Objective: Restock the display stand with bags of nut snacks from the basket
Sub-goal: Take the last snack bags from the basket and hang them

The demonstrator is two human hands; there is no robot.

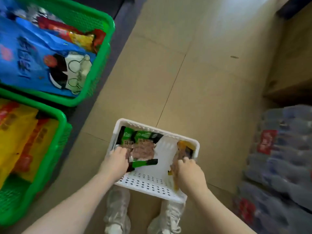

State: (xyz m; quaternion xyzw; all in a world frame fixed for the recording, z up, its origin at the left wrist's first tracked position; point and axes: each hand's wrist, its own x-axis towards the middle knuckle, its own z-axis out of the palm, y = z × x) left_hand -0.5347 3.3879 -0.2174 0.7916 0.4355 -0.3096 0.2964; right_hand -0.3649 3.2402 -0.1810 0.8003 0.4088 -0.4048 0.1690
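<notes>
Head view looks straight down at a white basket [152, 184] in the lower middle of the frame, resting on the floor just above the person's shoes [118, 210]. The left hand [116, 162] lies on the green nut bags [143, 146] at the basket's left side, fingers curled onto them; whether it truly grips one I cannot tell. The right hand [189, 173] closes around an orange bag [181, 152] standing against the right wall. This looks like the picking-up step. Next, both hands would need to lift their bags clear of the rim and carry them toward the green bins [101, 53] at the left of the frame, likely the display stand.
</notes>
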